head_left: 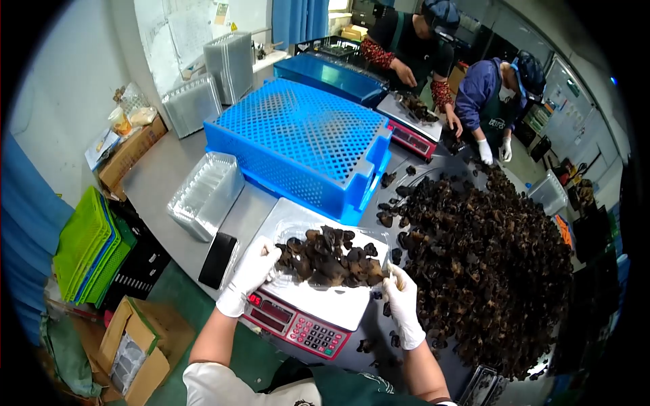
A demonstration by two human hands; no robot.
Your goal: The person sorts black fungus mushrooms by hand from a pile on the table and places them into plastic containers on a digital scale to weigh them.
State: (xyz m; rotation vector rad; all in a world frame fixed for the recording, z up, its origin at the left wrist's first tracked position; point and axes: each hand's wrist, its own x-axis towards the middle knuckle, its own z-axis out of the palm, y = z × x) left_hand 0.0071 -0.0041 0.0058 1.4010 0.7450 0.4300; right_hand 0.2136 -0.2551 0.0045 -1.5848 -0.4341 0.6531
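Note:
A clear plastic tray (308,233) filled with dark brown wood-ear-like pieces (328,260) rests over the white plate of a red digital scale (298,323). My left hand (256,267), in a white glove, grips the tray's left end, its fingers closed on the edge. At the right end my right hand (403,298), also gloved, pinches the tray's corner. Red digits show on the scale's display. A large heap of the same dark pieces (487,264) lies just right of my right hand.
A blue perforated crate (291,135) stands behind the scale. Stacked clear trays (206,193) and a black phone (218,260) are at the left. Across the table, two people (413,47) (497,101) work near a second scale (409,139). Green baskets (88,247) stand at far left.

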